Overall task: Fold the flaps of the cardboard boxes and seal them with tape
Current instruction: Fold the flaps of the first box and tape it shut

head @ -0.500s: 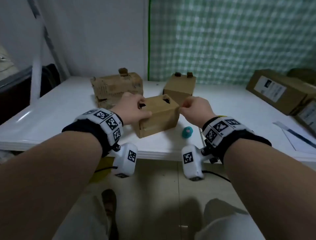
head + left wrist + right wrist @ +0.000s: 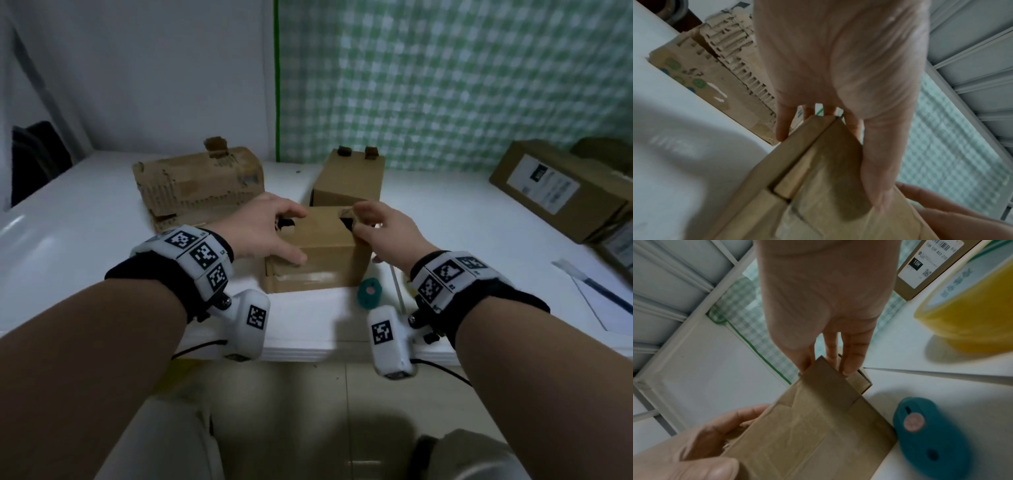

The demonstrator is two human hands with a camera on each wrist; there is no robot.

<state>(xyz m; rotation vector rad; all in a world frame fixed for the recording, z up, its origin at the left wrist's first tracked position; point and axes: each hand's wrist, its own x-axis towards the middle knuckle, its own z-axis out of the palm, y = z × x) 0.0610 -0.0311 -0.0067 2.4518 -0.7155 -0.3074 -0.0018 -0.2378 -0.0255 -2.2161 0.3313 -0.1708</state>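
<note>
A small brown cardboard box [image 2: 325,246] stands near the front edge of the white table [image 2: 85,260]. My left hand [image 2: 294,236] grips its left side, fingers over the top and thumb on the front face. In the left wrist view the left hand [image 2: 828,162] wraps the box [image 2: 813,194] the same way. My right hand [image 2: 359,222] is at the top right corner. The right wrist view shows the right hand [image 2: 826,368] pinching a flap [image 2: 830,381] of the box [image 2: 818,434] between thumb and fingers. A yellow tape roll [image 2: 972,313] lies to the right.
A teal cutter [image 2: 370,291] lies just right of the box's front. A torn cardboard box [image 2: 198,185] and a second small box [image 2: 349,178] stand behind. Labelled boxes [image 2: 555,188] sit at the far right, with paper [image 2: 599,301] near them.
My right hand has uncurled from a fist at the box's right edge and now reaches over the top right corner. The box has turned a little between my hands.
</note>
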